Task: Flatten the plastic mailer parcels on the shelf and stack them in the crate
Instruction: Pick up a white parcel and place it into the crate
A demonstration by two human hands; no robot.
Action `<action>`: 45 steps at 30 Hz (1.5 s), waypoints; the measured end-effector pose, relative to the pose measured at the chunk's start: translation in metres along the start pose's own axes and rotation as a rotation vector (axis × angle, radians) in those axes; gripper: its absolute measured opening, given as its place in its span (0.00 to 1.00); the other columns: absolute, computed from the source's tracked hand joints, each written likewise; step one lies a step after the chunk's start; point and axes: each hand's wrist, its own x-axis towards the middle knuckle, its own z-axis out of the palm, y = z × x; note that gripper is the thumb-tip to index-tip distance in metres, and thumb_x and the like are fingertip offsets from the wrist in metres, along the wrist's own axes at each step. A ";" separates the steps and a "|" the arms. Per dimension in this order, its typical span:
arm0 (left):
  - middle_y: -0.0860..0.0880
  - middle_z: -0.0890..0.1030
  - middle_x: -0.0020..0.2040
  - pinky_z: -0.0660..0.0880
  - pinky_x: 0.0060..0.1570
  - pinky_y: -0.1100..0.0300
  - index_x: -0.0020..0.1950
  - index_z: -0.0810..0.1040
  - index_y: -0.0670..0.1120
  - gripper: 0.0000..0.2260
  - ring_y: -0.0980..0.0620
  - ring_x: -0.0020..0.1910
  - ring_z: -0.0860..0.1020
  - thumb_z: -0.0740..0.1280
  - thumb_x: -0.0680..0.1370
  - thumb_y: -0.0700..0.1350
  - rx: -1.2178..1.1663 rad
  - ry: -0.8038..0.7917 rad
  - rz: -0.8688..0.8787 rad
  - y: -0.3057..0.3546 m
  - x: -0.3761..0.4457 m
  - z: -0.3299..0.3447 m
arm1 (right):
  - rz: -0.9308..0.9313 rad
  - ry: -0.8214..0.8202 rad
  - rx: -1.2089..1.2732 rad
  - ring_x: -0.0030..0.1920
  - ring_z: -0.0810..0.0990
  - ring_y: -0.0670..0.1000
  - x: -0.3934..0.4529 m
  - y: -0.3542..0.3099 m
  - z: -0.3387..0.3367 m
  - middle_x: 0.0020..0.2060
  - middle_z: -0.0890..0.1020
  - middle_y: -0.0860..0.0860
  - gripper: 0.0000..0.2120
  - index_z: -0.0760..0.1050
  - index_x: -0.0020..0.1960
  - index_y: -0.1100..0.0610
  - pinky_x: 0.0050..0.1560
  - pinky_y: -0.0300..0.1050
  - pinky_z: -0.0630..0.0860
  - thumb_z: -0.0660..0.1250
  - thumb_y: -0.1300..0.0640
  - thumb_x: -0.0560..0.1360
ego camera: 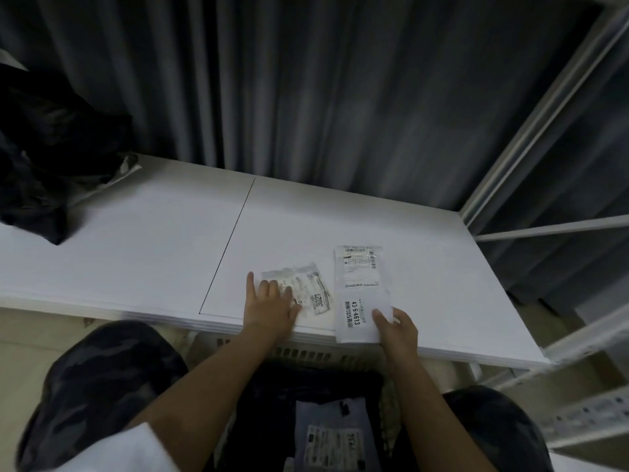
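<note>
Two plastic mailers lie near the front edge of the white shelf (170, 240). A small crinkled clear mailer (306, 284) with a label sits under my left hand (272, 306), whose flat fingers press on its left part. A longer white mailer (360, 287) with printed labels lies to the right and overhangs the shelf edge. My right hand (396, 327) grips its near end, thumb on top. Below the shelf, between my knees, stands the crate (306, 352). Inside it lies a grey mailer (332, 434) with a label.
A pile of black plastic bags (44, 158) sits at the shelf's back left. Grey curtains hang behind the shelf. White metal rack posts (531, 131) and rails stand at the right. My knees flank the crate.
</note>
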 end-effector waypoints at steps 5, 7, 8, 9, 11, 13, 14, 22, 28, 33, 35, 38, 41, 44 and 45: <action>0.41 0.66 0.70 0.44 0.72 0.40 0.71 0.67 0.43 0.28 0.42 0.71 0.62 0.44 0.82 0.60 -0.011 -0.068 -0.087 -0.001 0.003 -0.012 | -0.001 -0.022 0.002 0.50 0.77 0.54 0.000 -0.002 0.010 0.50 0.78 0.56 0.09 0.75 0.54 0.61 0.53 0.46 0.74 0.69 0.61 0.75; 0.41 0.67 0.69 0.49 0.72 0.42 0.69 0.69 0.42 0.25 0.42 0.70 0.63 0.47 0.82 0.56 -0.070 -0.055 -0.073 -0.005 0.003 -0.012 | -0.011 -0.046 -0.047 0.51 0.76 0.53 0.000 -0.003 0.020 0.51 0.78 0.56 0.12 0.75 0.57 0.62 0.51 0.44 0.71 0.69 0.60 0.75; 0.41 0.66 0.70 0.50 0.72 0.42 0.69 0.68 0.43 0.23 0.42 0.70 0.62 0.49 0.82 0.55 -0.099 -0.041 -0.065 -0.008 0.002 -0.009 | -0.018 -0.051 -0.069 0.51 0.75 0.53 -0.001 -0.002 0.026 0.53 0.78 0.57 0.13 0.74 0.58 0.63 0.52 0.44 0.71 0.69 0.60 0.75; 0.41 0.64 0.71 0.50 0.72 0.41 0.70 0.67 0.43 0.21 0.42 0.71 0.60 0.51 0.81 0.53 -0.135 -0.028 -0.060 -0.010 0.001 -0.004 | -0.029 -0.050 -0.095 0.51 0.75 0.53 -0.001 -0.001 0.032 0.54 0.78 0.58 0.15 0.74 0.60 0.64 0.53 0.43 0.70 0.69 0.60 0.75; 0.42 0.57 0.75 0.50 0.73 0.42 0.73 0.62 0.44 0.22 0.41 0.75 0.52 0.52 0.81 0.52 -0.229 -0.036 -0.039 -0.014 -0.001 0.007 | -0.069 -0.034 -0.184 0.55 0.75 0.55 -0.003 0.000 0.042 0.59 0.77 0.60 0.19 0.71 0.64 0.63 0.55 0.42 0.69 0.69 0.60 0.76; 0.43 0.52 0.78 0.53 0.74 0.44 0.76 0.56 0.45 0.24 0.41 0.77 0.48 0.52 0.82 0.53 -0.294 -0.053 -0.014 -0.018 -0.002 0.013 | -0.146 -0.023 -0.436 0.62 0.72 0.59 -0.004 -0.001 0.052 0.64 0.73 0.60 0.26 0.64 0.71 0.60 0.59 0.46 0.68 0.67 0.56 0.76; 0.44 0.51 0.78 0.55 0.73 0.45 0.76 0.55 0.45 0.24 0.41 0.77 0.49 0.51 0.82 0.53 -0.299 -0.048 -0.007 -0.017 -0.002 0.015 | -0.214 0.008 -0.655 0.65 0.68 0.60 -0.005 -0.002 0.053 0.67 0.70 0.60 0.29 0.60 0.74 0.57 0.62 0.49 0.67 0.66 0.52 0.76; 0.42 0.50 0.78 0.48 0.74 0.43 0.78 0.51 0.54 0.24 0.38 0.76 0.49 0.50 0.82 0.53 -0.228 -0.051 0.019 -0.018 0.001 0.013 | -0.592 -0.404 -1.285 0.76 0.35 0.52 0.013 0.011 0.082 0.77 0.38 0.50 0.29 0.39 0.78 0.45 0.74 0.56 0.35 0.34 0.38 0.78; 0.43 0.49 0.78 0.46 0.74 0.41 0.78 0.50 0.55 0.23 0.38 0.76 0.48 0.49 0.83 0.54 -0.199 -0.051 0.023 -0.017 0.008 0.015 | -0.569 -0.364 -1.299 0.77 0.38 0.51 0.012 0.019 0.089 0.78 0.40 0.50 0.41 0.38 0.78 0.47 0.73 0.56 0.35 0.22 0.38 0.67; 0.43 0.48 0.79 0.44 0.73 0.39 0.78 0.50 0.55 0.23 0.39 0.77 0.47 0.49 0.83 0.53 -0.228 -0.082 0.020 -0.015 0.011 0.009 | -0.422 -0.339 -1.298 0.77 0.37 0.57 0.014 0.013 0.090 0.77 0.37 0.53 0.29 0.38 0.78 0.47 0.73 0.60 0.39 0.40 0.39 0.80; 0.43 0.48 0.79 0.44 0.72 0.38 0.78 0.50 0.55 0.24 0.39 0.77 0.47 0.50 0.83 0.53 -0.230 -0.091 0.028 -0.017 0.011 0.008 | -0.334 -0.228 -1.247 0.76 0.44 0.63 0.011 0.007 0.089 0.77 0.41 0.58 0.35 0.39 0.78 0.49 0.73 0.60 0.48 0.49 0.37 0.79; 0.43 0.48 0.79 0.44 0.72 0.38 0.78 0.50 0.55 0.24 0.39 0.77 0.47 0.50 0.83 0.54 -0.218 -0.104 0.039 -0.020 0.011 0.006 | -0.304 -0.167 -1.208 0.72 0.55 0.64 0.010 -0.004 0.084 0.76 0.49 0.58 0.39 0.42 0.78 0.49 0.68 0.58 0.59 0.58 0.38 0.76; 0.44 0.48 0.79 0.47 0.73 0.40 0.78 0.50 0.55 0.24 0.40 0.76 0.48 0.51 0.82 0.54 -0.235 -0.094 0.042 -0.021 0.008 0.007 | -0.231 -0.118 -0.980 0.71 0.58 0.63 0.009 -0.020 0.080 0.75 0.54 0.57 0.38 0.51 0.77 0.50 0.68 0.60 0.60 0.65 0.43 0.74; 0.44 0.54 0.78 0.53 0.73 0.48 0.78 0.52 0.50 0.25 0.41 0.76 0.53 0.54 0.82 0.51 -0.348 -0.047 0.050 -0.026 0.008 0.008 | -0.365 -0.096 -0.764 0.72 0.58 0.61 0.004 -0.034 0.092 0.75 0.58 0.55 0.34 0.58 0.76 0.50 0.70 0.59 0.59 0.67 0.46 0.73; 0.44 0.58 0.76 0.57 0.71 0.51 0.77 0.54 0.47 0.25 0.43 0.74 0.56 0.56 0.81 0.49 -0.429 -0.023 0.044 -0.027 0.008 0.007 | -0.434 -0.117 -0.760 0.72 0.57 0.60 -0.001 -0.038 0.099 0.75 0.57 0.55 0.33 0.59 0.76 0.50 0.70 0.58 0.58 0.66 0.46 0.74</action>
